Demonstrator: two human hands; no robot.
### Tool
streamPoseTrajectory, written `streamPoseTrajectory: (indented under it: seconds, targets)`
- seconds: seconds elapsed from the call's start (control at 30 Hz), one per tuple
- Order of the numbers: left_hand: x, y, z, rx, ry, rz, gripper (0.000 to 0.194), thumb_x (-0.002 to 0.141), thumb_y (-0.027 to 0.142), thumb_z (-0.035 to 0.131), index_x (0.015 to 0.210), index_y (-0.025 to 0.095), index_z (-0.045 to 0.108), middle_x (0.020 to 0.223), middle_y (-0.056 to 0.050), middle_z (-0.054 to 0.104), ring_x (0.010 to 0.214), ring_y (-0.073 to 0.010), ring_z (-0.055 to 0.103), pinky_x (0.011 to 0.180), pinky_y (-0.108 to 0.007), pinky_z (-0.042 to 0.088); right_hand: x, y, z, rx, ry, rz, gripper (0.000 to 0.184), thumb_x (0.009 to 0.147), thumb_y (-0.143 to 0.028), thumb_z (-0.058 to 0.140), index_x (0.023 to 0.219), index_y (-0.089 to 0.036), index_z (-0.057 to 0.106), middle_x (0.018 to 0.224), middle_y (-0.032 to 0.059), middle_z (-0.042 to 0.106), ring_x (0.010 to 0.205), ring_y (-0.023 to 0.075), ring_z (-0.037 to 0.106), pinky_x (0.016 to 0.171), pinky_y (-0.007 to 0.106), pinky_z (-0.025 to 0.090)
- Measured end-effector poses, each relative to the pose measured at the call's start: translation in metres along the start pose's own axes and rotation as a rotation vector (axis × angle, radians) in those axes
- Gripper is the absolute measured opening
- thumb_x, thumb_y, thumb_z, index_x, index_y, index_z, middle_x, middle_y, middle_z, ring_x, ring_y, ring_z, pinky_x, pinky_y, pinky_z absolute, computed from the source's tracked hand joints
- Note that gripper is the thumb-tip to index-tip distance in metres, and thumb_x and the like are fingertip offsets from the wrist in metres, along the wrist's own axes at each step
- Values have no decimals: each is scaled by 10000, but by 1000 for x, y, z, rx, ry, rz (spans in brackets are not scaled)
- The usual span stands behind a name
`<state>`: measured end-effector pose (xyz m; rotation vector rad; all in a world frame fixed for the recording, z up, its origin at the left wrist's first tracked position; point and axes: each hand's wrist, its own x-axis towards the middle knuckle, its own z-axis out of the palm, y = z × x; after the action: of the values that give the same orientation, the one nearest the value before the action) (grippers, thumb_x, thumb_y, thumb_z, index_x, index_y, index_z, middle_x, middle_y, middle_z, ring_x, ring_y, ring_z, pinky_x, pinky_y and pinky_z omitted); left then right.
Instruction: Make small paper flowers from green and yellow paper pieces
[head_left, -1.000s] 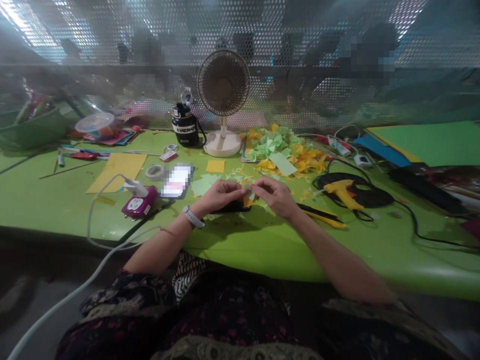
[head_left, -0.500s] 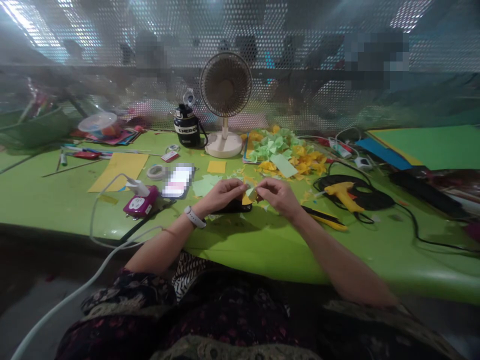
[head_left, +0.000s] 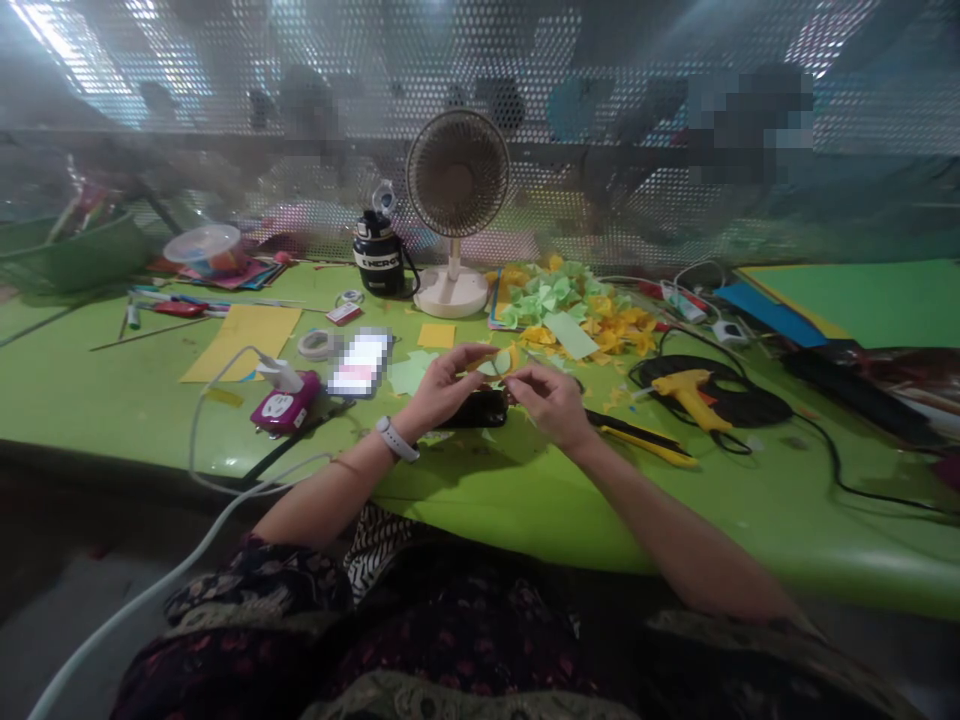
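The left hand (head_left: pixel 444 388) grips yellow paper (head_left: pixel 513 356); whether the right hand (head_left: pixel 553 402), just beside, pinches anything is unclear.

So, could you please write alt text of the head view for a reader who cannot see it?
A person's left hand and right hand handle a small yellow-and-green paper piece above a green table. Beyond are a dark bottle, a fan and a heap of yellow and green paper; a yellow glue gun lies at right.

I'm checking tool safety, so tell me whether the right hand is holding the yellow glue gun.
No: the glue gun lies untouched, off to the right of the right hand.
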<state>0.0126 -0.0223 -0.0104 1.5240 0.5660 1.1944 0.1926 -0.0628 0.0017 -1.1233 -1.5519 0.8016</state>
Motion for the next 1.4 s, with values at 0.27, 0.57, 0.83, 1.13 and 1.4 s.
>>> streamPoseTrajectory:
  seconds: [0.27,0.57,0.83,1.13,1.4]
  targets:
    - [3,-2,-6,-31,-41,-92,345,834,196,633,1169,149,699,1226,-121,711,897,-157,725,869,-328,588,2,-5,-8,19,52,32,218,777,-404,683,799,-190,647,732,30,675,654,175,630,631,328,527]
    - [2,-2,-8,-7,-49,-119,352,828,183,624,1167,169,718,1198,-112,725,870,-144,727,903,-338,569,3,-4,-8,-11,75,-13,215,764,-394,705,767,-190,639,696,18,672,613,155,616,617,312,517]
    - [2,-2,-8,-23,-40,-137,343,833,218,650,1165,170,719,1204,-113,722,875,-145,725,909,-344,571,4,-4,-9,-7,65,-13,221,764,-399,706,768,-186,645,689,17,669,604,150,614,601,305,515]
    - [2,-3,-8,-16,-42,-131,343,834,174,630,1167,172,716,1227,-115,709,878,-143,723,916,-349,566,4,-4,-10,26,51,3,229,747,-403,730,763,-192,643,692,18,664,609,152,610,597,310,517]
    - [3,-2,-7,-18,-42,-141,348,818,184,639,1155,171,724,1214,-107,717,879,-154,723,910,-358,567,5,-3,-10,18,44,-14,210,763,-381,709,738,-186,635,667,14,645,588,147,588,581,305,486]
